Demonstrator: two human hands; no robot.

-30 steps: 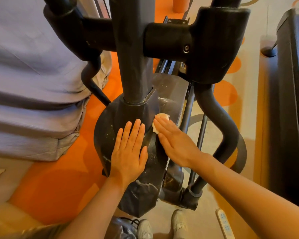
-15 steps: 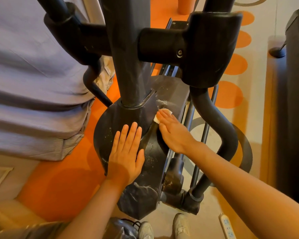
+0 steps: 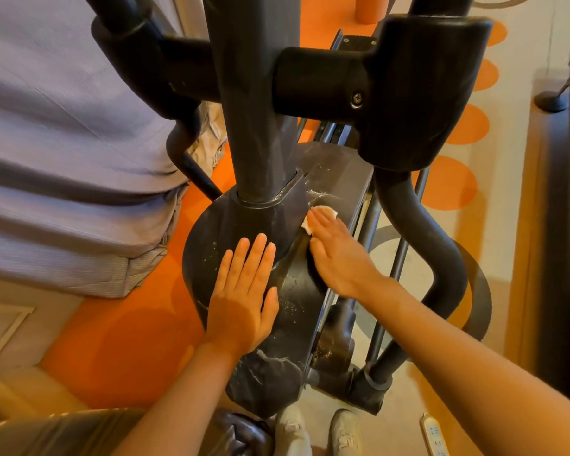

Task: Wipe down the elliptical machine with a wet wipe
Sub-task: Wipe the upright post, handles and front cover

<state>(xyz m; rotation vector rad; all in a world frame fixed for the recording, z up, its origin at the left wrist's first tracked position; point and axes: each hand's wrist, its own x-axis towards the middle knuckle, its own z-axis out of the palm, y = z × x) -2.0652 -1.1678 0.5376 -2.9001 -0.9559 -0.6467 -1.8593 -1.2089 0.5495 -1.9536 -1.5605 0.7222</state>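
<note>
One black elliptical machine (image 3: 264, 366) fills the centre of the view, seen from above: one thick upright post rises out of a rounded, dusty black plastic housing, and a cross-axle with one visible screw head joins it to a bulky black pivot block on the right. Two hands are in view. Left hand (image 3: 241, 297) lies flat on the housing just below the post collar — four fingers straight and close together, thumb out to the side, palm down, holding nothing. Right hand (image 3: 338, 255) is also flat, fingers straight and pressed together, bearing down on one small white wet wipe (image 3: 326, 211). The wipe is bunched under the fingertips; only its edges show past them, on the flat top panel of the housing just right of the post base. Pale streaks and specks of dust mark the panel beside the wipe and the housing near the left hand. One curved black swing arm (image 3: 418, 225) runs down on the right to a joint near the floor. Two pale sneakers (image 3: 346, 432) show at the bottom edge, with one white power strip (image 3: 435, 436) near them on the orange-and-cream patterned floor (image 3: 119, 340). One bed with a grey-lilac cover (image 3: 63, 159) occupies the upper left.
</note>
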